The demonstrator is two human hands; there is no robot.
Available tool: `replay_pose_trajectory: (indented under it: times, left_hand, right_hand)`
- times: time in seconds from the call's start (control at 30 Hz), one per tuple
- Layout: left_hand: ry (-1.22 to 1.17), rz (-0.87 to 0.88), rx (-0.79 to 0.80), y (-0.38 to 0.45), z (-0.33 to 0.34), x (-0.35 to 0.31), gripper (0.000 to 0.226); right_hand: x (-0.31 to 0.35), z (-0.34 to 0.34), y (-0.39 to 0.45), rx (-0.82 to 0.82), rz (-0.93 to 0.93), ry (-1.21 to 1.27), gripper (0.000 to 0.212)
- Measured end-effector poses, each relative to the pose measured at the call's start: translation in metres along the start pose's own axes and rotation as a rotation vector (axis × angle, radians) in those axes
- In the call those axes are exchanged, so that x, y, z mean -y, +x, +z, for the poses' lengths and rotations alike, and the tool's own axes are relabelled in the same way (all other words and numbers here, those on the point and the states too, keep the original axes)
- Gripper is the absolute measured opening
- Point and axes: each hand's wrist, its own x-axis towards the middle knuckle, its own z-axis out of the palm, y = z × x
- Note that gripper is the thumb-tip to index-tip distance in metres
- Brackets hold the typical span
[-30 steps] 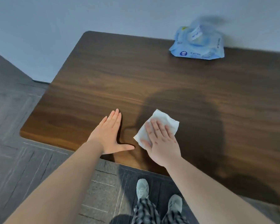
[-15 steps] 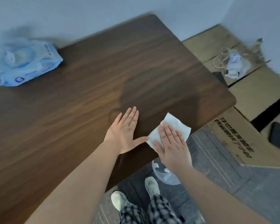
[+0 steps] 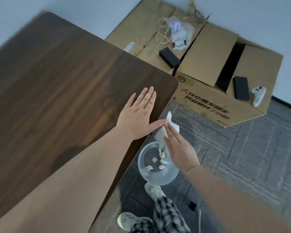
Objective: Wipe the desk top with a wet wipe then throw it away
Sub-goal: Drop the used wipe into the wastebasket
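The dark wooden desk top (image 3: 60, 84) fills the left of the view. My left hand (image 3: 138, 115) lies flat on it near its right front corner, fingers together and thumb out toward the edge. The white wet wipe (image 3: 165, 132) hangs just past the desk's edge, touching my left thumb tip. My right hand (image 3: 180, 147) has its fingers extended and pressed against the wipe; the grip itself is hidden. Directly below, on the floor, stands a clear plastic bin (image 3: 156, 163) with several white scraps inside.
A large cardboard box (image 3: 208, 68) stands to the right of the desk, with a black phone (image 3: 241, 88), a white controller (image 3: 258, 95), a black block (image 3: 169, 57) and a plastic bag with cord (image 3: 180, 32) on it. My shoes (image 3: 154, 190) stand on dark floor tiles.
The view has swung right; the wipe pack has left the frame. My right hand has slid the wipe off the desk's edge to above the bin. My left hand has moved right along the desk.
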Motion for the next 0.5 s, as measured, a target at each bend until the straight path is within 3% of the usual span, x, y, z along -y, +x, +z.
replay_pose_trajectory:
  times: [0.13,0.27,0.5]
  left_hand:
    - [0.006,0.091,-0.026,0.04,0.006,-0.017,0.091]
    - [0.074,0.099,-0.084,0.055,0.017,-0.023,0.088]
    - [0.079,0.113,-0.17,0.059,0.027,-0.027,0.088]
  right_hand:
    - [-0.041,0.011,-0.02,0.199,0.396,-0.06,0.039]
    - [-0.068,0.053,-0.02,0.259,0.441,-0.06,0.029]
    - [-0.091,0.12,-0.014,0.312,0.563,0.012,0.034]
